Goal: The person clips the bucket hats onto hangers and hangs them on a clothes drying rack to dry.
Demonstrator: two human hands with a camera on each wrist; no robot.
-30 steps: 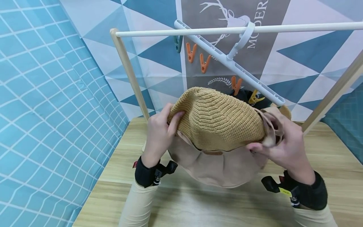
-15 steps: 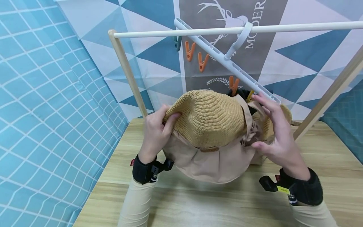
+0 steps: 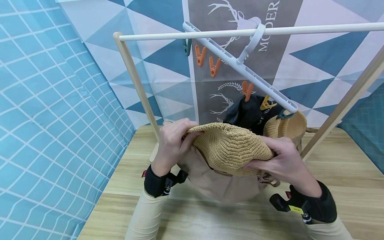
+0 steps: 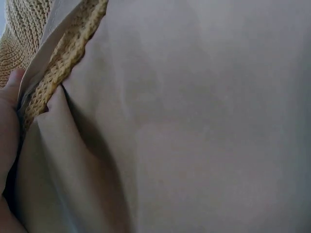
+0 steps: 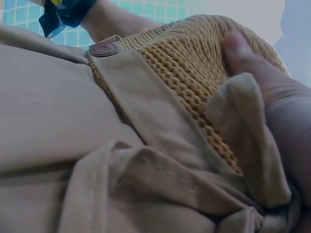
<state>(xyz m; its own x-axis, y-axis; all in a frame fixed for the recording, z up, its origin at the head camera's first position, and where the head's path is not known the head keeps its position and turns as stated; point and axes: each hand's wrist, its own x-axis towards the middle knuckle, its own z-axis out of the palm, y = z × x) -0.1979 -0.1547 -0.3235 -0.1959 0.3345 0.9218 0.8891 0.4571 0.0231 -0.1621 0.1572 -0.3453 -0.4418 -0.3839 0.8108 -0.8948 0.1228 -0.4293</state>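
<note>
Between both hands is a sun hat (image 3: 232, 146) with a tan woven crown and a wide beige cloth brim (image 4: 194, 121). My left hand (image 3: 177, 141) pinches the left side of the crown, thumb in front. On the other side my right hand (image 3: 279, 160) grips the crown, its thumb (image 5: 238, 51) pressed on the weave. A cloth band with a brown label (image 5: 104, 48) runs round the base of the crown, and a beige cloth tie (image 5: 233, 218) hangs at the right. Behind the hat, a black cap (image 3: 244, 111) and another woven hat (image 3: 285, 128) are clipped to a hanger (image 3: 240, 65).
The tilted hanger hooks over a white rod (image 3: 192, 34) on wooden posts (image 3: 136, 76). Several pegs are on it: orange pegs (image 3: 247, 90), a yellow peg (image 3: 267, 103) and dark green ones. Below lies a wooden tabletop (image 3: 120, 186); blue gridded cloth (image 3: 45, 116) covers the left side.
The hat has moved down from the hanger, baring the black cap and other hat. My right hand let go of the cloth at the hat's right, spread its fingers, then gripped the woven crown.
</note>
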